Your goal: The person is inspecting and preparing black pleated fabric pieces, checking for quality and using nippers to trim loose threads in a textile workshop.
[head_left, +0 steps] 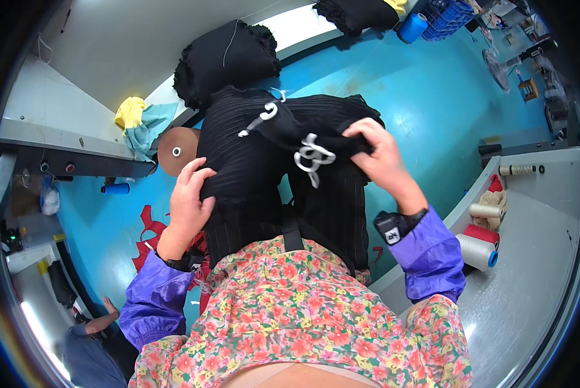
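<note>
Black ribbed knit fabric (241, 139) is draped over my lap and knees. My right hand (380, 155) is closed on a bunched black part of it, raised at the right. White yarn loops (314, 156) hang on this bunched part beside my right fingers. A second white yarn piece (268, 112) lies curled on the black cloth farther left. My left hand (191, 197) rests against the left edge of the ribbed fabric, its fingers and thumb apart.
Folded black knit bundles (228, 58) lie on the far ledge. A brown cone (177, 152) stands beside my left knee, with yellow-and-teal cloth (141, 126) above it. Red scraps (149, 233) lie on the blue floor. Thread cones (477, 251) sit on the right-hand machine. Another person (96, 349) is at lower left.
</note>
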